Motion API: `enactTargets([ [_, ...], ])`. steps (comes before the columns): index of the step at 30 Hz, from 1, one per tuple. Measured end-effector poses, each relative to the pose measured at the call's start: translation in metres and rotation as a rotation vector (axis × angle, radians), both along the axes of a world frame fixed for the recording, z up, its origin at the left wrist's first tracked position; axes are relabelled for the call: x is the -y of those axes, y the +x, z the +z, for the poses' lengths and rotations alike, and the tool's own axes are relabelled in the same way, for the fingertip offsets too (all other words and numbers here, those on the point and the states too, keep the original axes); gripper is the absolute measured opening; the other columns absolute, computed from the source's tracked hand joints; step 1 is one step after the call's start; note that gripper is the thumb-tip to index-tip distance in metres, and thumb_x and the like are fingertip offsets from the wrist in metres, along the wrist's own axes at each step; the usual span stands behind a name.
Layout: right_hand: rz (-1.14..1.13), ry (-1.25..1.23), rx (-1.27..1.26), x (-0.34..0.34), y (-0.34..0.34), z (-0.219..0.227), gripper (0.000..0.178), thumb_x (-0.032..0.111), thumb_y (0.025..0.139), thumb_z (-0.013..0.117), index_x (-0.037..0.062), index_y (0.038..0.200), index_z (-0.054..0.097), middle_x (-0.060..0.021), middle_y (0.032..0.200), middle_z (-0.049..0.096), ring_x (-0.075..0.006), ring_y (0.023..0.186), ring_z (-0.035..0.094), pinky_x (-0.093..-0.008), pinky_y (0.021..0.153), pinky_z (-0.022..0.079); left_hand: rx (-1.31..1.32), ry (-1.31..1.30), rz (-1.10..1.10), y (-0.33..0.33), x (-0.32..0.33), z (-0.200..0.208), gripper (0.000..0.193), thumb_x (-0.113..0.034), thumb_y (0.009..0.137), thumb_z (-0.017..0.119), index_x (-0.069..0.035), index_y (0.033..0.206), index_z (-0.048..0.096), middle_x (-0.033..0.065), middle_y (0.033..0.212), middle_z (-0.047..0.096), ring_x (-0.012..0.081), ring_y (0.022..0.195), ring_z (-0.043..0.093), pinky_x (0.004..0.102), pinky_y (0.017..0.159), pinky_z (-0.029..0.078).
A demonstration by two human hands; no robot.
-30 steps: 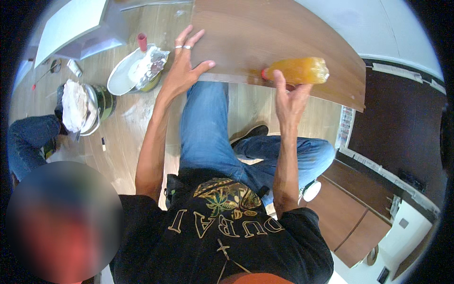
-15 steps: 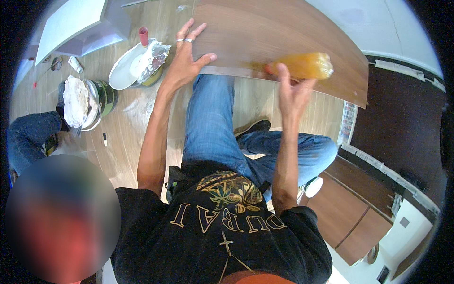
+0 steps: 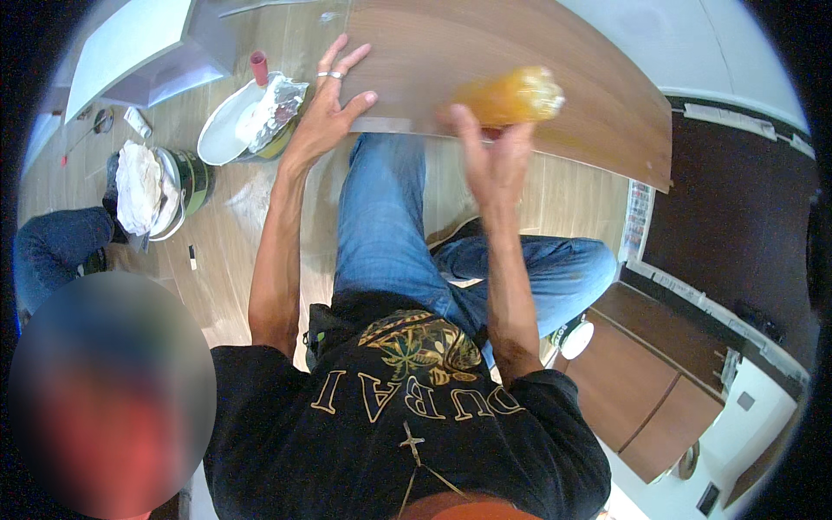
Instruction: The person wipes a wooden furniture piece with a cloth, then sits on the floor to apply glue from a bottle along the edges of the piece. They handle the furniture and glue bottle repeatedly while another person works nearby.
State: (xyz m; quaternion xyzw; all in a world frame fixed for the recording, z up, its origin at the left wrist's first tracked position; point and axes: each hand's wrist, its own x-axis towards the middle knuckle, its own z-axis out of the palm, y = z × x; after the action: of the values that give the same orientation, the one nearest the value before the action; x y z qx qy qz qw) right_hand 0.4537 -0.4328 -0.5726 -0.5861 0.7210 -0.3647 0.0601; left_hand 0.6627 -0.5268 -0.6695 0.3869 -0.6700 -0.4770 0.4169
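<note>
A brown wood-look board [image 3: 607,108] lies across the top of the view, over my knee. At its left end rests my left hand [image 3: 329,113], fingers spread on the edge, a ring on one finger. In my right hand [image 3: 498,156] is a clear plastic bottle [image 3: 518,95] of yellow-orange liquid, tilted low over the board near its front edge. The bottle is smeared by motion, and its neck end points left. Whether it touches the board I cannot tell.
On the wood-look floor at left stand a bucket with a white cloth [image 3: 139,186] and an oval pale tray [image 3: 221,130] with crumpled foil. A red tube-shaped piece [image 3: 259,68] rises behind the foil. Another person's leg [image 3: 65,247] is at far left; a dark panel [image 3: 737,234] lies right.
My right hand has moved left along the board with the bottle, whose base has swung a little upward. My left hand stays on the board's left end.
</note>
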Motion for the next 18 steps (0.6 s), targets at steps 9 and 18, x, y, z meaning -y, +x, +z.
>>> enactTargets([
  [9, -0.072, 0.018, 0.126, -0.005, -0.029, 0.001, 0.046, 0.018, 0.092, 0.075, -0.0036, 0.122, 0.049, -0.0173, 0.108, 0.070, -0.0235, 0.095, 0.071, -0.0364, 0.083, 0.058, -0.093, 0.026, -0.074, 0.006, 0.006, -0.001, 0.065, -0.024, 0.092, 0.067, -0.016, 0.152, 0.044, 0.0108, 0.166, 0.020, 0.0299, 0.154, 0.018, 0.0467, 0.124, 0.020],
  [18, 0.080, 0.066, 0.136, 0.013, 0.012, 0.008, 0.049, 0.023, 0.090, 0.078, -0.0049, 0.120, 0.052, -0.0192, 0.106, 0.072, -0.0267, 0.094, 0.072, -0.0387, 0.084, 0.058, -0.140, 0.038, -0.055, 0.007, 0.004, -0.002, 0.067, -0.013, 0.089, 0.069, -0.016, 0.151, 0.044, 0.0117, 0.165, 0.018, 0.0324, 0.153, 0.019, 0.0494, 0.123, 0.021],
])
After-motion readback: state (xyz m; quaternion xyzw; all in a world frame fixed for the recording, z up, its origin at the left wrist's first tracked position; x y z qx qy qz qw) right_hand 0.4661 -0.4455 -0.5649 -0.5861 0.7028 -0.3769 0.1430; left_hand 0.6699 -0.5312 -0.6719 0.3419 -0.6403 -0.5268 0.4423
